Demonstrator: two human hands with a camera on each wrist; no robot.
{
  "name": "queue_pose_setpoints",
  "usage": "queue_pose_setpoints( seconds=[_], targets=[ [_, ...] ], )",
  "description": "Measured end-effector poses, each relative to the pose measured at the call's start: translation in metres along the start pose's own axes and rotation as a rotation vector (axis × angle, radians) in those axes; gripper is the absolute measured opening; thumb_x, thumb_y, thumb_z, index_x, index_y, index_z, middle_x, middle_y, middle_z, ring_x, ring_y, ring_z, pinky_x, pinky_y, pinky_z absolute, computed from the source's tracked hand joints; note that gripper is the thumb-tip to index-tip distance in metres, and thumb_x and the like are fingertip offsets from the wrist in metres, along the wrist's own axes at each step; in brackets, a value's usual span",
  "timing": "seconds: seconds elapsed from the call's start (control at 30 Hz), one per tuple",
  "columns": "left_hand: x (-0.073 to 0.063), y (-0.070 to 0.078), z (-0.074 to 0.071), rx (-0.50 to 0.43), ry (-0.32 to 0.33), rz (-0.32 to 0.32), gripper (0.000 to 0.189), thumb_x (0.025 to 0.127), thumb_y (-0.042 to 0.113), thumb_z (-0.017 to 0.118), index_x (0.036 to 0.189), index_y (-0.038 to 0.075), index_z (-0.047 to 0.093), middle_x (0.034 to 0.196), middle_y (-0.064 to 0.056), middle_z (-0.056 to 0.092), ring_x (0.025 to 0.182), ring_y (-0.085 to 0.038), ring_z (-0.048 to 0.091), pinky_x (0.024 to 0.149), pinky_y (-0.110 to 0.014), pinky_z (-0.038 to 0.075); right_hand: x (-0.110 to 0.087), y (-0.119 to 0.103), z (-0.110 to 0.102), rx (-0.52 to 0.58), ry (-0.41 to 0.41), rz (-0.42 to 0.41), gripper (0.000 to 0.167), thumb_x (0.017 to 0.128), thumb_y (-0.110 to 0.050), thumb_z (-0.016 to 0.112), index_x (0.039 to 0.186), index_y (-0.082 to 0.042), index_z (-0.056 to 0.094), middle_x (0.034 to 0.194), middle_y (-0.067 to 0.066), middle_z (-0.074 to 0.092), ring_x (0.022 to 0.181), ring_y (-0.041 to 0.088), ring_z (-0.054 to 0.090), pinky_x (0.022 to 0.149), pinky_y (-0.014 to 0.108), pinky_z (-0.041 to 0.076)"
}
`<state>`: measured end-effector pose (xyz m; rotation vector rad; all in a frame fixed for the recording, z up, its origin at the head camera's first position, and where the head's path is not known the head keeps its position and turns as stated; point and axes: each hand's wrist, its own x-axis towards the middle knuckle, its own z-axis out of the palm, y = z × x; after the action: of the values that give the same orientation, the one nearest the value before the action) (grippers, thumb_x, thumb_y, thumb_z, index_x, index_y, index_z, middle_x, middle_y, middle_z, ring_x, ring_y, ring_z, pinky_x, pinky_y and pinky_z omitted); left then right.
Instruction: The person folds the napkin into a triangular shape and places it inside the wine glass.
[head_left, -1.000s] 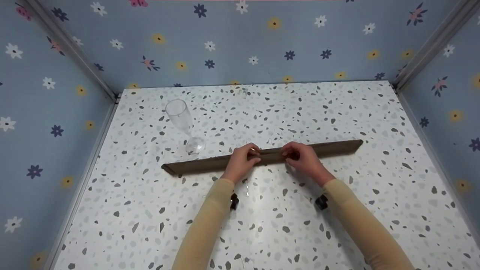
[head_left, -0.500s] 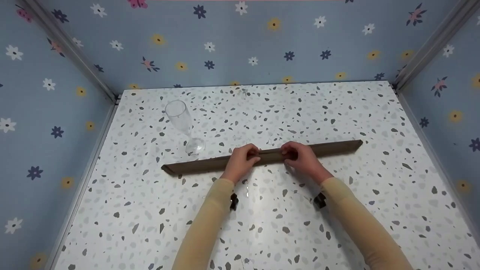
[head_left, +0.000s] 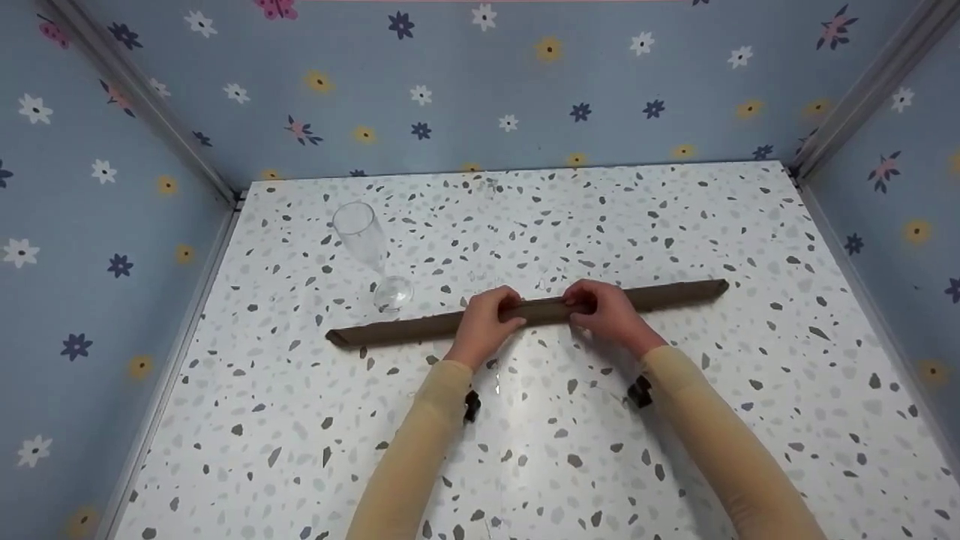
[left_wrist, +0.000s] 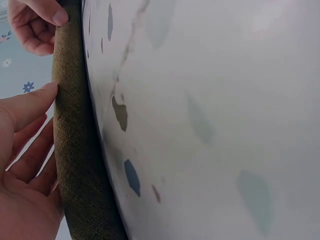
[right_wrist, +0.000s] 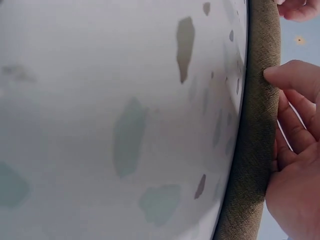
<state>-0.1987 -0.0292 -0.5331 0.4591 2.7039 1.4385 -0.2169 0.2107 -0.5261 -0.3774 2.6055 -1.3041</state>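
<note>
A long strip of brown woven cloth (head_left: 405,328), rolled up lengthwise, lies across the middle of the table, its right end a little farther back. Near its centre my left hand (head_left: 482,324) and my right hand (head_left: 606,313) pinch it, thumbs on the near side and fingers curled over the far edge. Close up in the left wrist view, the cloth (left_wrist: 75,135) forms a rounded roll with the thumb tip pressed on it. The right wrist view shows the same roll (right_wrist: 255,125) under the other thumb. Both fingertip sets are partly hidden behind it.
A clear champagne flute (head_left: 365,240) stands behind the left part of the cloth, its foot close to it. The speckled white table (head_left: 570,480) is bounded by blue flowered panels (head_left: 480,82) at the back and sides.
The brown cloth has become narrower and rounder, as its near face rolls over between my hands. My hands have barely shifted; the flute stays put.
</note>
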Motion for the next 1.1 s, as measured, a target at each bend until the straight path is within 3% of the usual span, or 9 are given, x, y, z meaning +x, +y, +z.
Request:
queue_pose_setpoints(
  seconds=[0.27, 0.7, 0.93, 1.1],
  targets=[
    [0.0004, 0.0009, 0.0032, 0.051, -0.002, 0.024, 0.025, 0.079, 0.003, 0.076, 0.102, 0.008, 0.067, 0.102, -0.001, 0.066, 0.100, -0.016, 0.059, 0.092, -0.030, 0.044, 0.0046, 0.0003, -0.0030, 0.023, -0.029, -0.022, 0.026, 0.079, 0.004, 0.069, 0.103, -0.006, 0.067, 0.100, 0.005, 0.065, 0.093, 0.020, 0.059, 0.087, 0.035, 0.047],
    [0.0025, 0.0013, 0.0040, 0.166, -0.015, 0.040, 0.018, 0.085, 0.008, 0.072, 0.102, 0.010, 0.066, 0.100, -0.002, 0.067, 0.097, -0.018, 0.060, 0.090, -0.032, 0.045, 0.0062, 0.0021, -0.0047, -0.010, -0.038, -0.012, 0.020, 0.082, 0.001, 0.069, 0.100, -0.010, 0.068, 0.100, 0.003, 0.065, 0.094, 0.019, 0.058, 0.087, 0.035, 0.047],
    [0.0012, 0.0028, -0.0006, 0.098, -0.073, 0.024, 0.017, 0.086, 0.007, 0.070, 0.102, 0.008, 0.066, 0.099, -0.002, 0.067, 0.094, -0.015, 0.061, 0.087, -0.028, 0.047, 0.0061, 0.0017, -0.0067, -0.009, -0.087, 0.011, 0.017, 0.083, -0.002, 0.068, 0.098, -0.011, 0.067, 0.096, 0.002, 0.065, 0.091, 0.019, 0.059, 0.085, 0.036, 0.048],
    [0.0034, 0.0030, -0.0037, 0.102, -0.104, 0.006, 0.015, 0.088, 0.009, 0.069, 0.102, 0.009, 0.067, 0.098, 0.000, 0.067, 0.094, -0.014, 0.061, 0.088, -0.027, 0.047, 0.0038, -0.0016, -0.0066, -0.030, -0.055, -0.006, 0.016, 0.085, -0.001, 0.067, 0.100, -0.007, 0.068, 0.098, 0.003, 0.066, 0.093, 0.020, 0.059, 0.086, 0.036, 0.048]
  ],
)
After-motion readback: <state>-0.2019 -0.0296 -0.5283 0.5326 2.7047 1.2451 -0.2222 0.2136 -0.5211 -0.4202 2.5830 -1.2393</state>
